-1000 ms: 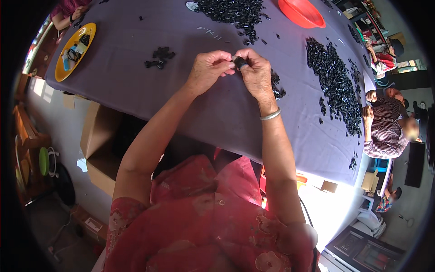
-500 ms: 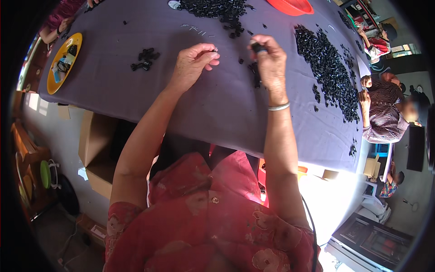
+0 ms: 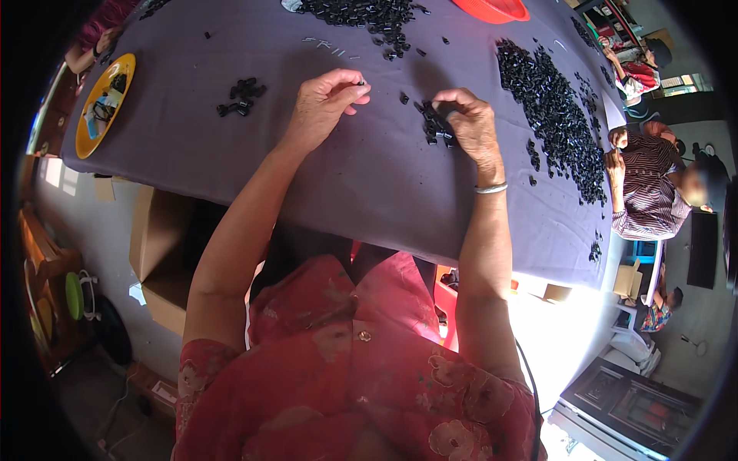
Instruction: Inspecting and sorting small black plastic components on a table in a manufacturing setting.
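Observation:
My left hand [image 3: 327, 101] is held above the purple-grey cloth, thumb and forefinger pinched on a tiny dark piece [image 3: 361, 83], mostly hidden by the fingertips. To the right, my right hand [image 3: 475, 132] is over a small pile of short black cylindrical pieces [image 3: 438, 134]. Its thumb and forefinger are curved and apart at the pile's edge, with dark pieces showing between them. One loose black piece [image 3: 403, 98] lies left of that pile. Several thin pale pins [image 3: 336, 50] lie in a row beyond my left hand.
Similar black pieces form a big heap [image 3: 553, 123] at right, another [image 3: 365, 19] at the far side and a small cluster [image 3: 241, 98] at left. A yellow tray [image 3: 86, 138] holds odds and ends; a red basin [image 3: 496, 11] stands far off. A person in stripes [image 3: 653, 184] sits at right.
My right hand has come nearer and a little to the right, down to the small pile; the black piece it held no longer shows in its fingers. My left hand has hardly moved.

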A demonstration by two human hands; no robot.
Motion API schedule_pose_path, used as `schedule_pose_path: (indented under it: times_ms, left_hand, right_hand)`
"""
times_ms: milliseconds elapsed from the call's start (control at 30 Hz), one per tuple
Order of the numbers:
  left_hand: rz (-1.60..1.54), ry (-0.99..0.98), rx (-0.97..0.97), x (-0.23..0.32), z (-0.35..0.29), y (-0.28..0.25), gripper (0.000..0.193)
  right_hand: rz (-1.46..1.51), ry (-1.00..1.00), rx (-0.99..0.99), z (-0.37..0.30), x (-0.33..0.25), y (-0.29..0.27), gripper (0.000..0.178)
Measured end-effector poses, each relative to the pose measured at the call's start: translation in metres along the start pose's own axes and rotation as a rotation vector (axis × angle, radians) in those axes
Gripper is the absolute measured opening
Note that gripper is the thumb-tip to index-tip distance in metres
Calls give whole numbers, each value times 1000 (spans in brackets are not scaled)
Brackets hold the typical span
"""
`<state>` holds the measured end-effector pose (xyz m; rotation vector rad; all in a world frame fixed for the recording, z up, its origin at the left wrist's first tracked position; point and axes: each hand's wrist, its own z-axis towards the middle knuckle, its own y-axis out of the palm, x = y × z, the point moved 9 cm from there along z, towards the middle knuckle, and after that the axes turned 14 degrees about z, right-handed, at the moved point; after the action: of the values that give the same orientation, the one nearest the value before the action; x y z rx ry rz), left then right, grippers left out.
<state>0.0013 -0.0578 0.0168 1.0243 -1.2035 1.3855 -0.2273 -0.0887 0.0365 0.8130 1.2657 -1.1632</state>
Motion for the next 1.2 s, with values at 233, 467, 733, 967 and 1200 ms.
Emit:
schedule_pose_path:
  times_ms: [233,467,733,967,1200]
  left_hand:
    - [14,95,23,3,0,-4,10]
    - [56,60,-11,1,0,0,11]
    - [64,46,2,4,-2,0,13]
    - [51,21,-24,2,-1,1,14]
    - [20,7,-11,3,-2,2,15]
  right_hand:
    - [-207,-125,46,-4,-22,13,31]
    - [-402,-88,48,-8,-21,13,23]
    - [-734,-178,43,-9,-34,24,17]
    - [-588,-163,157,-10,-39,19,15]
    - [-69,-161,146,-6,-46,37,20]
